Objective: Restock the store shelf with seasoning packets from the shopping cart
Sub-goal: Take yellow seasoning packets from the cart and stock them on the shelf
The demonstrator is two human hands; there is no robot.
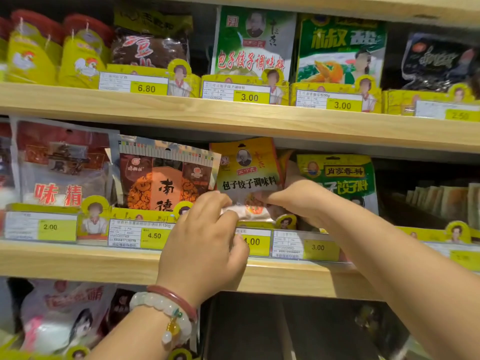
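Observation:
A yellow seasoning packet with black lettering stands upright in a slot on the middle shelf. My left hand, with bracelets on its wrist, pinches the packet's lower left edge. My right hand grips its lower right part from the side. The packet's bottom is hidden behind both hands and the yellow shelf divider. The shopping cart is out of view.
Next to the held packet stand an orange-brown packet on the left and a green packet on the right. Price tags line the shelf fronts. The upper shelf hangs close above. A dark gap opens on the lower shelf.

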